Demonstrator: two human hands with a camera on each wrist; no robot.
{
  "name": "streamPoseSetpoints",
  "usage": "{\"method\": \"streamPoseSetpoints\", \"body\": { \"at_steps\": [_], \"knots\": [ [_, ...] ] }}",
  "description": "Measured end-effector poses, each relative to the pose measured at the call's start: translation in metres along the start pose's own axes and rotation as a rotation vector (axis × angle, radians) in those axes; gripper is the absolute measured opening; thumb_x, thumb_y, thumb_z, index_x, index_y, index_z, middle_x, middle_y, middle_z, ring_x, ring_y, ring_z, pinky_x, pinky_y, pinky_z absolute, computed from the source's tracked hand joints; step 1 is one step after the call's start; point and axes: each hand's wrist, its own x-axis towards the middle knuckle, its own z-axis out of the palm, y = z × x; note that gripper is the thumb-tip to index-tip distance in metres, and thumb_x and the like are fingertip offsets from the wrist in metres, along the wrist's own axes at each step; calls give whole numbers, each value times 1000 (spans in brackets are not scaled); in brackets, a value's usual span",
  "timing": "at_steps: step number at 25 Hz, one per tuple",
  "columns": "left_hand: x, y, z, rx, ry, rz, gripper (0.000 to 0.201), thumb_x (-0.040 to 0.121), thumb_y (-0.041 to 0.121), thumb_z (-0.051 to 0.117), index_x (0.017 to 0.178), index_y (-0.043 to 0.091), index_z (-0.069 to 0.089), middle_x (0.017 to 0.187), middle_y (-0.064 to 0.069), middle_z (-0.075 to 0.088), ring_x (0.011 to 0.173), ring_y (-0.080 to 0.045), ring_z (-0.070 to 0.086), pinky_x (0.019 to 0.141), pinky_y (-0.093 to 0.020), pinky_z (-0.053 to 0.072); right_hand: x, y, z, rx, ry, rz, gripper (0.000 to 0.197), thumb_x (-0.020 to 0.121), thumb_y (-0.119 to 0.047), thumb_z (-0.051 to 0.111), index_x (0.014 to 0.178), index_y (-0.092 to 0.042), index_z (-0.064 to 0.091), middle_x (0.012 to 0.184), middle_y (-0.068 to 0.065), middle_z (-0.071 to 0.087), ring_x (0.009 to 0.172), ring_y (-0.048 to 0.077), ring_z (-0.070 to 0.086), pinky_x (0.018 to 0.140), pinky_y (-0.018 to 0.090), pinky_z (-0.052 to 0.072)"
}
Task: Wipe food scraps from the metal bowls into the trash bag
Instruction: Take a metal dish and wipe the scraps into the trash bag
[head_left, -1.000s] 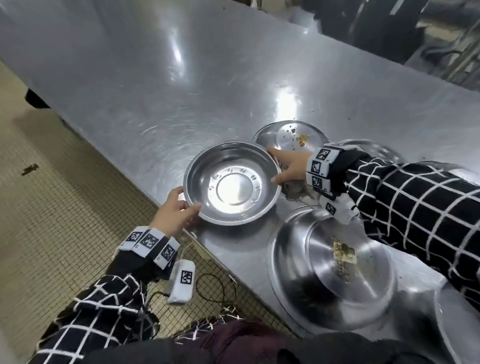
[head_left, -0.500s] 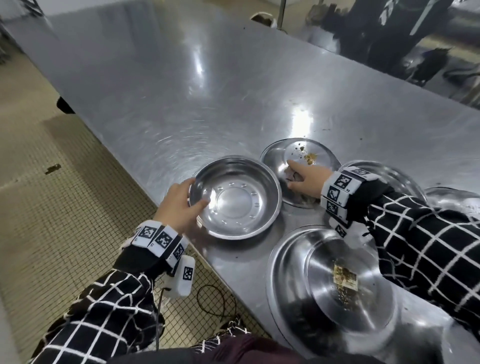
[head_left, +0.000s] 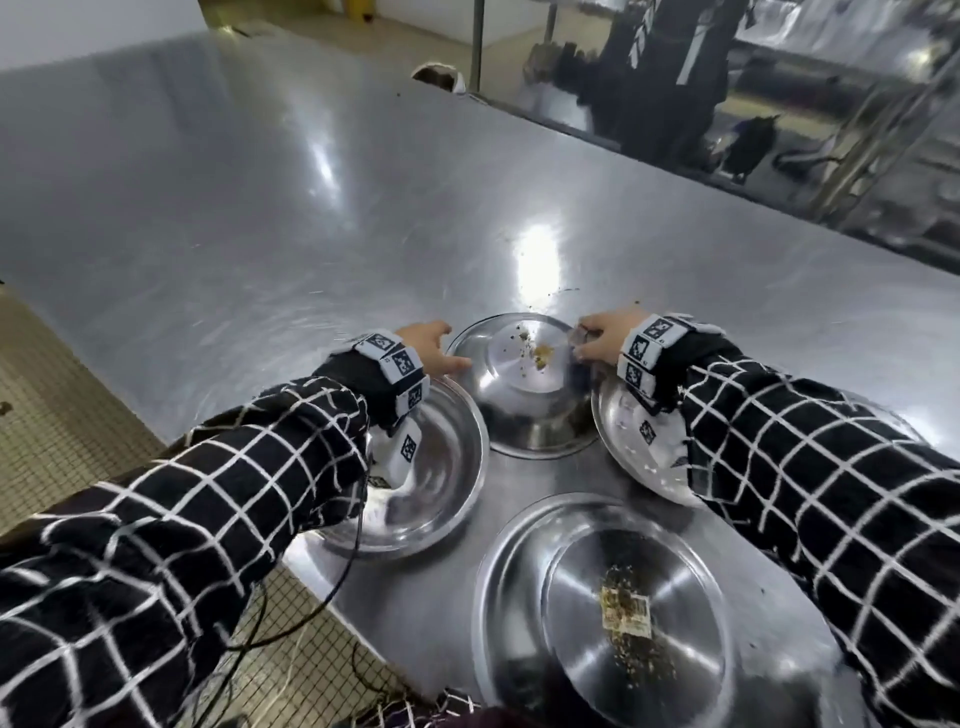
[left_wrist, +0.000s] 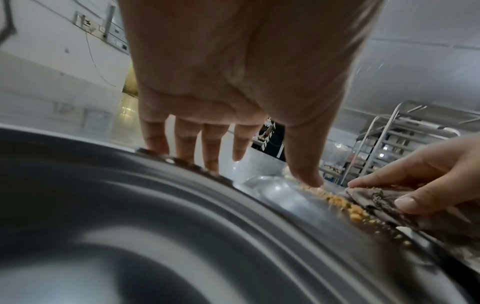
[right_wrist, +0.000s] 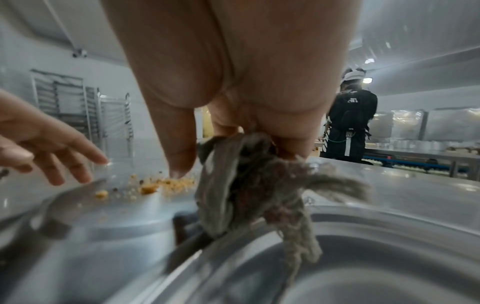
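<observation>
On the steel table (head_left: 260, 218), the middle bowl (head_left: 524, 395) holds yellow crumbs (head_left: 543, 353). The left hand (head_left: 431, 348), fingers straight, reaches to its near-left rim. Only the wrist views show the right hand (right_wrist: 233, 82) pinching a grey rag (right_wrist: 249, 185) at the bowl's right edge. The nearest bowl (head_left: 519, 623) holds brown scraps (head_left: 626, 613).

Both hands (head_left: 434, 349) moved to the scrap bowl (head_left: 524, 384)

The bowl with crumbs (head_left: 524, 384) is polished, glossy metal, as is the scuffed steel table (head_left: 260, 218). The grey rag (right_wrist: 249, 185) beside that bowl is coarse, frayed cloth.
</observation>
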Motion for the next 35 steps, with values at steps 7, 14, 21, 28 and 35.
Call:
{"method": "streamPoseSetpoints", "body": {
  "at_steps": [7,14,21,28,35],
  "knots": [
    [51,1,14,128,-140,-51,45,80,48,69,108,15,58,103,-6,62,87,-17,50,74,-22,34,69,7,18,-80,-211,-40,73,71,-45,78,128,-10,48,116,5,60,101,22,58,89,29,47],
    [95,-18,6,5,-14,-162,58,86,50,60,111,-1,57,113,-19,62,105,-32,57,74,-30,37,98,8,9,99,-56,-80,72,74,-52,71,129,-13,47,101,1,60,89,19,59,75,26,45],
    [117,-34,13,-289,46,-251,50,75,58,67,66,12,49,76,-5,57,73,-22,54,63,-29,35,101,5,3,185,-172,-17,49,90,-46,55,118,-5,56,114,11,63,102,26,59,80,25,41],
    [115,-27,7,-973,81,-235,51,70,44,80,97,3,66,89,-18,70,83,-36,67,78,-45,56,103,19,9,344,-143,9,65,88,-48,57,139,-14,35,128,10,56,110,29,56,93,33,42],
    [127,-49,5,-1390,327,-154,124,29,58,89,133,7,47,124,-22,59,109,-38,60,87,-59,51,93,7,4,549,100,13,43,102,-29,30,145,-21,29,121,15,58,111,32,56,84,29,45]
  ]
}}
